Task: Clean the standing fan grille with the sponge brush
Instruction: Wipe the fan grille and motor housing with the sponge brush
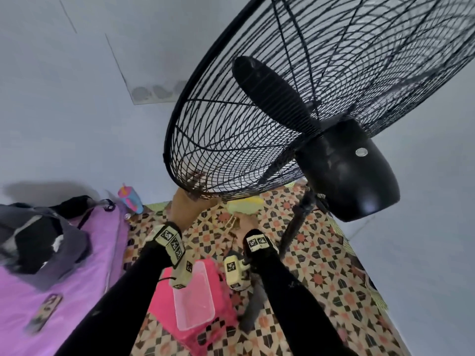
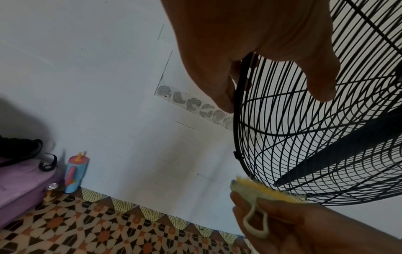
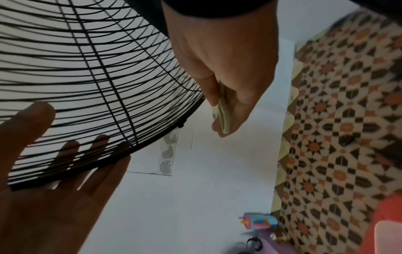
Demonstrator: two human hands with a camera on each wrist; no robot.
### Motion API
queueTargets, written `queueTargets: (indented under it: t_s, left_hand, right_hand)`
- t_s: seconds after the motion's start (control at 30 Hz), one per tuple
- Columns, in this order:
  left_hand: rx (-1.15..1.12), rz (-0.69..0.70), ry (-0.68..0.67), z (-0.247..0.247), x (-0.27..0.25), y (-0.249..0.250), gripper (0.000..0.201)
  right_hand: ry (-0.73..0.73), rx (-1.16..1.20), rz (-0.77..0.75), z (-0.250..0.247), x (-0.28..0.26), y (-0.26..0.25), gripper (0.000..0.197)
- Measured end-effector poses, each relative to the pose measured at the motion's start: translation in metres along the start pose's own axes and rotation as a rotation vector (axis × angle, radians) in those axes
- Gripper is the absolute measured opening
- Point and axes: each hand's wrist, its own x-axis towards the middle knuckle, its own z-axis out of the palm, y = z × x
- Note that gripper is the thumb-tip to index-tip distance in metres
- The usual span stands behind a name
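The black wire fan grille (image 1: 231, 140) fills the upper right, with a black blade inside. My left hand (image 1: 195, 186) holds its lower rim, the fingers behind the wires and the thumb on the near side. The left wrist view shows that hand (image 2: 274, 99) astride the rim of the fan grille (image 2: 304, 137). My right hand (image 1: 243, 219) grips the yellow sponge brush (image 1: 244, 205) just under the rim. The sponge brush (image 2: 267, 192) sits with its bristles at the lowest wires, a white loop hanging from it. In the right wrist view my right hand (image 3: 219, 123) pinches the brush (image 3: 223, 111) beside the grille (image 3: 87, 68).
The fan's black motor housing (image 1: 352, 170) and pole (image 1: 295, 222) stand right of my hands. Below my arms a clear plastic tub (image 1: 195, 299) rests on a pink basket. A purple bed (image 1: 64, 278) with clothes lies at left, a colourful cup (image 1: 129, 199) by the wall. Patterned floor (image 1: 321, 265).
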Motion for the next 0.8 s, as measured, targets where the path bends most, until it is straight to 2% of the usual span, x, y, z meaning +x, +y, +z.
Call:
queueTargets:
  t_s: [0.07,0.1,0.13,0.27,0.4,0.5,0.57,0.63,0.7,0.8]
  left_hand:
    - [0.055,0.019,-0.007,-0.002,0.0,0.004,0.062]
    - [0.079,0.028,-0.015,-0.003,0.0,0.006,0.059]
    - [0.095,0.027,-0.021,-0.003,0.0,0.008,0.059]
    - [0.151,-0.021,-0.016,-0.007,0.002,0.009,0.068]
    - [0.214,-0.033,-0.036,-0.009,0.005,0.001,0.06]
    - [0.204,-0.044,-0.032,-0.008,0.003,-0.002,0.054]
    - [0.2,0.0,-0.036,-0.01,0.005,-0.002,0.065]
    - [0.189,0.022,-0.043,-0.012,0.01,-0.006,0.075]
    - [0.19,0.033,-0.054,-0.014,0.013,-0.006,0.077]
    - [0.187,0.062,-0.051,-0.013,0.012,-0.004,0.076]
  right_hand:
    - [-0.022,-0.058,-0.058,0.014,-0.019,0.007,0.016]
    - [-0.029,-0.025,-0.072,0.02,-0.02,0.017,0.011]
    - [-0.027,-0.004,-0.094,0.025,-0.026,0.03,0.006]
    - [-0.068,-0.05,-0.221,0.037,-0.023,0.068,0.008]
    - [0.149,0.196,-0.143,0.037,-0.004,0.05,0.011]
    - [0.146,0.275,-0.125,0.044,0.0,0.039,0.024]
    - [0.085,0.222,-0.131,0.054,-0.013,0.049,0.022]
    - [0.011,0.087,-0.219,0.056,-0.021,0.073,0.025]
    - [-0.062,-0.075,-0.317,0.052,-0.025,0.086,0.028]
    - [-0.032,-0.061,-0.333,0.039,-0.021,0.075,0.021]
